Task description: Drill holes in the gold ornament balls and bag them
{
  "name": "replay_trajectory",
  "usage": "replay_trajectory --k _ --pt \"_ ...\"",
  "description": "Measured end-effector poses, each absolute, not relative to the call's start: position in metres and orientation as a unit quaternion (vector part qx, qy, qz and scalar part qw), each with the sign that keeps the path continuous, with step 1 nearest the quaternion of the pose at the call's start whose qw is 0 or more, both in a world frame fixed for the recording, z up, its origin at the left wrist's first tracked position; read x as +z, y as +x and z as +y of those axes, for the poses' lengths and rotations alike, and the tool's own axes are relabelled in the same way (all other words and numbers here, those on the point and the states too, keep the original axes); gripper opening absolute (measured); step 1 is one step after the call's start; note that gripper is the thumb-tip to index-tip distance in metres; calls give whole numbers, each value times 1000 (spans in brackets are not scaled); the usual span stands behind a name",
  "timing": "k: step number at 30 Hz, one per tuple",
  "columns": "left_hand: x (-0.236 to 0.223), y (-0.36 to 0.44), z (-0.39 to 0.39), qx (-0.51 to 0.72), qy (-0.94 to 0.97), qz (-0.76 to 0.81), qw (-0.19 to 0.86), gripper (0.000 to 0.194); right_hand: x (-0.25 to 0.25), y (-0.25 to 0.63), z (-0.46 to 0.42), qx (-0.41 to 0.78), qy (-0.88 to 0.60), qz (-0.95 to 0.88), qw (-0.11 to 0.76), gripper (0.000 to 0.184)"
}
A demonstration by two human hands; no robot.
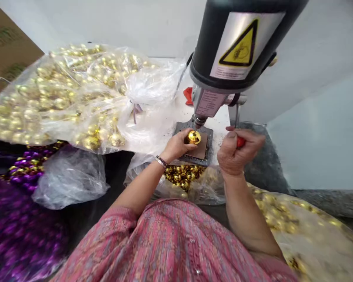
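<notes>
L hand (pixel 175 145) w/ fingers (pixel 183 137) curled, pinching shiny gold ornament ball (pixel 194 137) against tip of bench machine spindle (pixel 199 121), above metal plate (pixel 191 159). R hand (pixel 234 150) fingers (pixel 227 137) closed around red-handled tool (pixel 240 141). Behind: plastic bag (pixel 76 98) of gold balls.

Bag of baubles (pixel 55 94), upper left; machine head (pixel 232 51), upper right, above base plate (pixel 209 135), centre; second bag (pixel 312 235), lower right.

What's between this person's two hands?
The head view shows a shiny gold bauble, held by the left hand, over a brown pad on a metal base plate.
</notes>
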State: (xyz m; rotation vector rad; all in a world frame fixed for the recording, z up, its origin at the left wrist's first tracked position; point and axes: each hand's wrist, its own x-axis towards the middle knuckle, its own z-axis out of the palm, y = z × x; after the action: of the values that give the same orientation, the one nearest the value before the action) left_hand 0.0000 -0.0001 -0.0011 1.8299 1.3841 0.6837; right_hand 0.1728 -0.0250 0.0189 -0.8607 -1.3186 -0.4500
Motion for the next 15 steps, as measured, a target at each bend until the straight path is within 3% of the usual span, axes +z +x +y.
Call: replay_trajectory --k 7,15 --pt "-10 -1 2 289 698 529 387 65 62 178 -34 -186 -407 -603 660 29" --pt "-4 -10 -10 318 692 497 417 62 159 188 -10 9 -552 -568 610 20"
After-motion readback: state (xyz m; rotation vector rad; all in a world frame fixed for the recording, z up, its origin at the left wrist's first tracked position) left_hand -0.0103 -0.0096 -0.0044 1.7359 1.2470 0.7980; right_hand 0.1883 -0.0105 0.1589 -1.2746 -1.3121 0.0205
